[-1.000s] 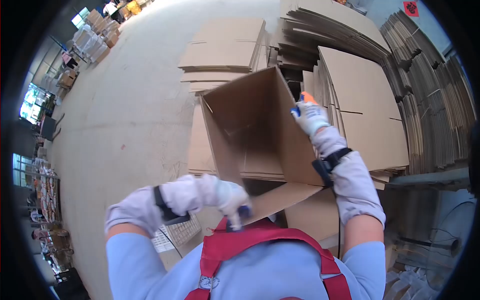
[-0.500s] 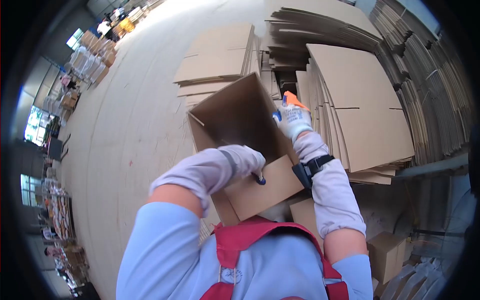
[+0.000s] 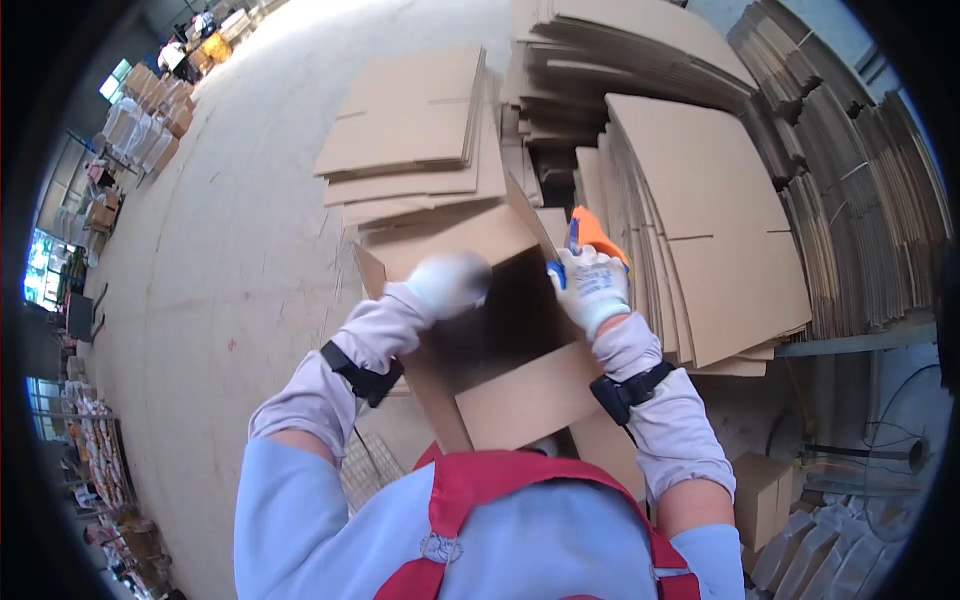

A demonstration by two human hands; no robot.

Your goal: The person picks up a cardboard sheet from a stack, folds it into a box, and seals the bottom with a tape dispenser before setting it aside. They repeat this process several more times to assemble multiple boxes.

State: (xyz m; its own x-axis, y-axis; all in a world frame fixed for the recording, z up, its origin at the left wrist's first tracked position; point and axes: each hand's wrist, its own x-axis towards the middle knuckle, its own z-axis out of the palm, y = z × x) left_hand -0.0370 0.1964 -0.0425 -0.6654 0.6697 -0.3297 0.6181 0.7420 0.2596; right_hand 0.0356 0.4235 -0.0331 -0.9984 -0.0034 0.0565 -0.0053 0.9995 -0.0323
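An open cardboard box [image 3: 525, 400] stands in front of me, its inside dark. Its near flap is folded across the opening, and the far flap [image 3: 455, 240] now leans over the far end. My left hand [image 3: 448, 284], in a white glove, is over the box's left side by the far flap; motion blurs its fingers. At the right edge of the box, my gloved right hand [image 3: 594, 282] is closed around an orange tape dispenser [image 3: 596, 235] with blue parts. The glove hides much of the dispenser.
Flat cardboard sheets [image 3: 700, 220] are stacked to the right, with another stack [image 3: 405, 120] beyond the box. More sheets [image 3: 840, 190] lean along the far right. A small closed carton [image 3: 765, 495] sits at lower right. Concrete floor [image 3: 240, 220] stretches left.
My left hand has moved from the near flap to the far left of the box. The far flap has come down inward. My right hand stays on the dispenser at the right edge.
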